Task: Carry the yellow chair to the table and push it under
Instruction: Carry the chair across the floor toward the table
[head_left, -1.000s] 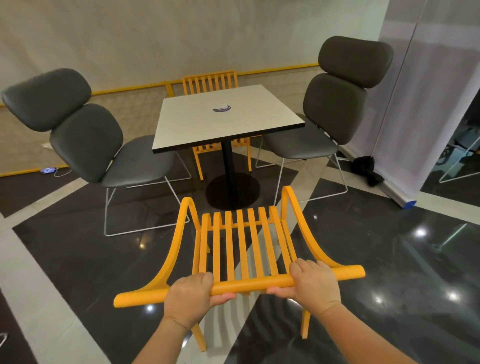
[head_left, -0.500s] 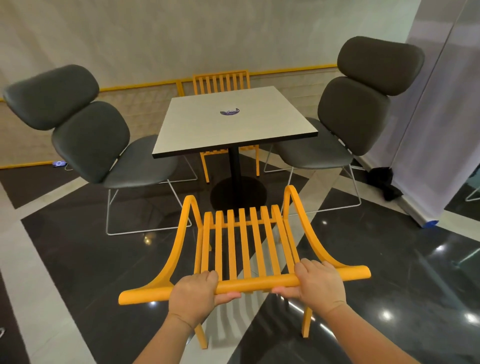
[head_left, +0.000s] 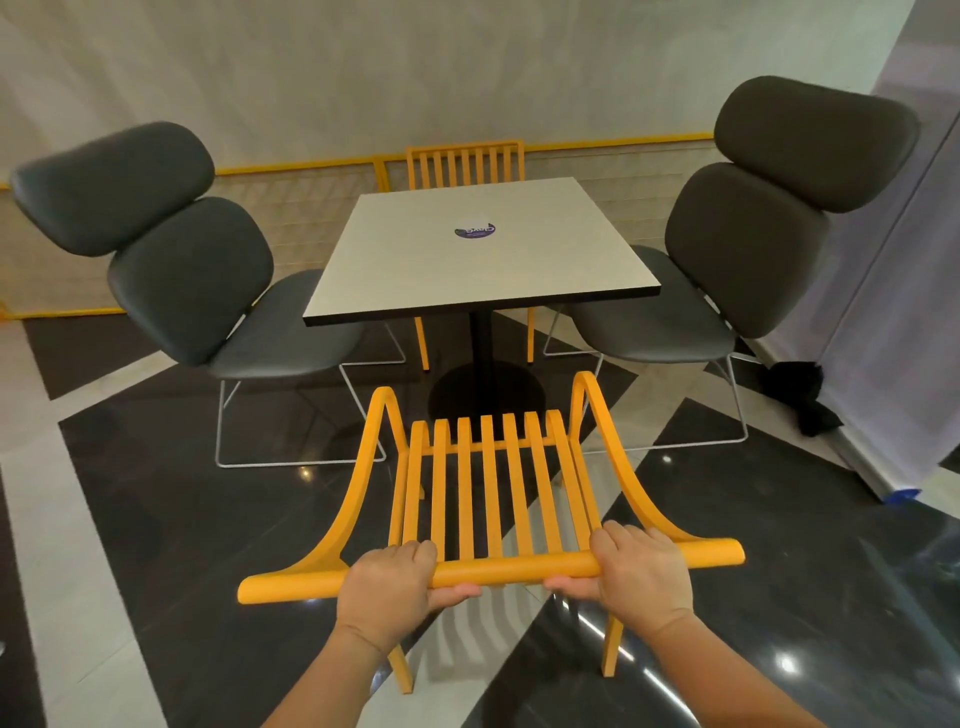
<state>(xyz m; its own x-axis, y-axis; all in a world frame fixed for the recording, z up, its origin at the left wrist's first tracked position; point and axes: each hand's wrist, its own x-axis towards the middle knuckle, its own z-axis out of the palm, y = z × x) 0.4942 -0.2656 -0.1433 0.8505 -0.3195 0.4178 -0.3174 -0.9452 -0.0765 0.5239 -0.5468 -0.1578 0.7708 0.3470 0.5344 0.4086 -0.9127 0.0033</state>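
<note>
The yellow slatted chair (head_left: 488, 488) fills the lower middle of the head view, its seat pointing away from me toward the table. My left hand (head_left: 387, 584) and my right hand (head_left: 641, 571) both grip its top back rail. The square light-topped table (head_left: 478, 254) stands straight ahead on a black post and round base (head_left: 485, 397). The chair's front edge sits just short of that base, in front of the table's near edge. Whether the chair's legs touch the floor I cannot tell.
A grey padded lounge chair (head_left: 176, 270) flanks the table on the left and another (head_left: 748, 244) on the right. A second yellow chair (head_left: 465, 166) is tucked in at the far side. A black bag (head_left: 802, 400) lies by the white partition (head_left: 893, 291) at right.
The table and the chairs around it have come nearer and now sit centred ahead. The yellow chair has advanced toward the table's base. Both hands keep their grip on the rail.
</note>
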